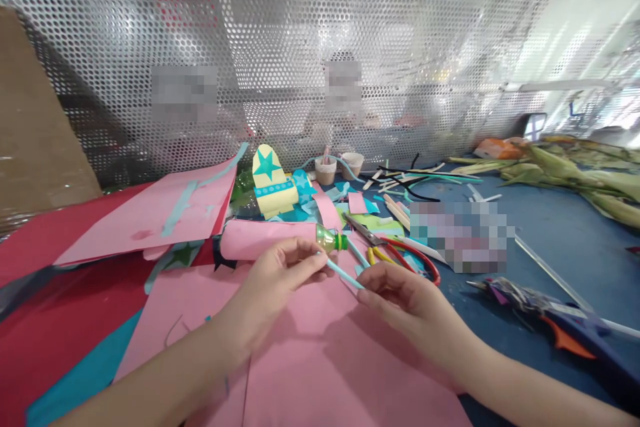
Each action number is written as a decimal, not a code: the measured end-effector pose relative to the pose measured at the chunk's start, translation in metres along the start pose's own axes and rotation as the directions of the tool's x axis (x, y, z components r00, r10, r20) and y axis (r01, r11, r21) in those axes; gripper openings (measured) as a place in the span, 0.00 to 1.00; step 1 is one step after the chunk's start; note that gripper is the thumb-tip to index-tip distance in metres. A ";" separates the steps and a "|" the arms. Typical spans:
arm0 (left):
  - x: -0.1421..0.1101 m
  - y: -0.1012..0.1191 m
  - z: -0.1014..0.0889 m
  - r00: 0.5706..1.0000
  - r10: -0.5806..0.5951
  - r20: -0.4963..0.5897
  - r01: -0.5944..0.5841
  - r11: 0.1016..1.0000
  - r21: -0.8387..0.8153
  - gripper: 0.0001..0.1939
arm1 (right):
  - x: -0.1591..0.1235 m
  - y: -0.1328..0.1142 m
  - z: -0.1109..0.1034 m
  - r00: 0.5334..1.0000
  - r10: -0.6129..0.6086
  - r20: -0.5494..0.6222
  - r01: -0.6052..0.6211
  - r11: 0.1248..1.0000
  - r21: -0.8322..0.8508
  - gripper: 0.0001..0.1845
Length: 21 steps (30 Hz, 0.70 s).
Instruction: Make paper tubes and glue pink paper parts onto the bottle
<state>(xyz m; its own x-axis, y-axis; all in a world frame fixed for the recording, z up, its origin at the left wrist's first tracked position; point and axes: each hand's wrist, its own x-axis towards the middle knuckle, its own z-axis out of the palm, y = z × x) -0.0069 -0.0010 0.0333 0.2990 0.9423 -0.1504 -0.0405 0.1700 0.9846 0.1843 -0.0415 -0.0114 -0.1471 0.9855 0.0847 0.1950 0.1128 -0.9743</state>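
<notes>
In the head view, the left hand (277,280) and the right hand (405,297) met over a large pink sheet (320,360) that covered the near part of the blue tabletop (565,240). Between them ran a thin light-blue straw (345,275), lying at a slant from upper left to lower right. The left fingers (313,265) were pressed together on the straw's upper end, pinching it, while the right fingers (373,283) pinched its lower end. Just behind the left hand lay a bottle wrapped in pink paper (270,238), on its side, its green cap (341,241) pointing right and sitting just above the straw. Scissors with red handles (400,250) lay just beyond the right hand, near some yellow strips (380,255). Farther back stood a yellow paper rocket with a teal star (273,181), and two small paper cups (340,167) sat near the perforated metal screen (320,47). A glue gun (555,320) lay on the tabletop to the right, well apart from the hands.
</notes>
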 end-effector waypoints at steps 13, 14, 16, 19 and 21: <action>0.011 0.067 -0.088 0.974 0.192 0.121 -0.184 0.358 0.915 0.29 | -0.001 0.014 -0.001 0.998 0.020 -0.057 -0.020 1.000 0.010 0.17; 0.013 0.063 -0.091 0.974 0.170 0.148 -0.196 0.315 0.929 0.33 | -0.002 0.013 0.001 0.997 0.061 -0.038 -0.059 0.997 0.045 0.17; 0.017 0.051 -0.093 0.969 0.152 0.195 -0.227 0.237 0.945 0.38 | -0.006 0.010 0.004 0.991 0.132 -0.016 -0.130 0.985 0.110 0.17; 0.023 0.038 -0.091 0.957 0.169 0.237 -0.264 0.161 0.951 0.37 | -0.010 0.007 0.007 0.985 0.175 -0.008 -0.172 0.975 0.143 0.18; 0.024 0.034 -0.090 0.952 0.184 0.245 -0.276 0.170 0.946 0.33 | -0.011 0.008 0.007 0.987 0.162 -0.007 -0.159 0.979 0.130 0.17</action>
<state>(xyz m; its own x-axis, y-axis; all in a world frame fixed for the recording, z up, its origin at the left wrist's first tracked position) -0.0867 0.0535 0.0555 0.5107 0.8577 0.0599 0.8123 -0.5041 0.2934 0.1803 -0.0522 -0.0212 -0.1067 0.9917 -0.0724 0.0879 -0.0631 -0.9941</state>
